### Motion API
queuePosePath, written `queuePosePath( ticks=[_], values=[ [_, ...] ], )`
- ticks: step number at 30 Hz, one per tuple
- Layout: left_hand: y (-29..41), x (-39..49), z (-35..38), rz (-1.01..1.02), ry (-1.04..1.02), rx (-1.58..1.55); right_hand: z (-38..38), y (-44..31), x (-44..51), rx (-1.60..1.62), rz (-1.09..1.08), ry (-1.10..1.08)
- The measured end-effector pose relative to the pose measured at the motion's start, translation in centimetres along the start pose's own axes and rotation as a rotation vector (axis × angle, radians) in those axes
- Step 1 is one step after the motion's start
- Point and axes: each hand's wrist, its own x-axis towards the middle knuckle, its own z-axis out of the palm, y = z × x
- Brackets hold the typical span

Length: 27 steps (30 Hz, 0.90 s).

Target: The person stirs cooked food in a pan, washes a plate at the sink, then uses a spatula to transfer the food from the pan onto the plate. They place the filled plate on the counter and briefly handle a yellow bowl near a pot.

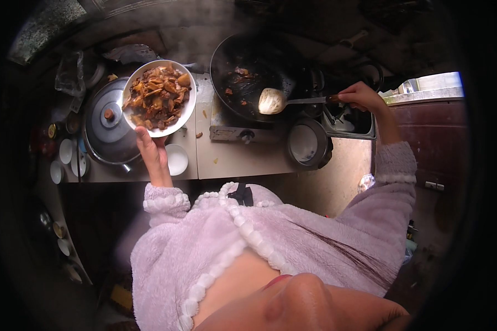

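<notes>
My left hand holds a white bowl from below and by its near rim; it is full of browned, cooked food pieces. The bowl is raised over the edge of a large metal lid. My right hand grips the wooden handle of a metal spatula. The spatula's blade is over a dark wok, where a few scraps of food remain stuck. The wok sits on a gas stove. Some fingers of both hands are hidden.
A metal lid with a wooden knob lies left. Near it stand a small white bowl and several other dishes. A pot with a bowl inside stands right of the stove, before a sink. Food crumbs lie on the countertop. Steam rises behind.
</notes>
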Motion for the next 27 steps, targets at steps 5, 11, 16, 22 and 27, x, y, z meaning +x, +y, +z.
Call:
queuePosePath(
  ticks=[5, 11, 16, 22, 27],
  values=[
    [0.4, -0.3, 0.4, 0.051, -0.03, -0.015, 5.3, -1.4, 4.6, 0.249, 0.081, -0.131],
    [0.3, -0.4, 0.6, 0.035, -0.024, -0.002, 4.8, -0.9, 3.8, 0.33, 0.041, -0.127],
    [0.5, -0.4, 0.7, -0.009, 0.002, 0.004, -0.1, -0.3, 2.2, 0.076, -0.033, 0.111],
    [0.3, -0.3, 0.7, -0.007, -0.009, -0.01, 0.0, -2.0, 7.1, -0.053, -0.13, 0.123],
    [0.6, -0.4, 0.6, -0.018, -0.017, 0.005, 3.4, -2.2, 9.5, 0.038, -0.205, 0.032]
  ],
)
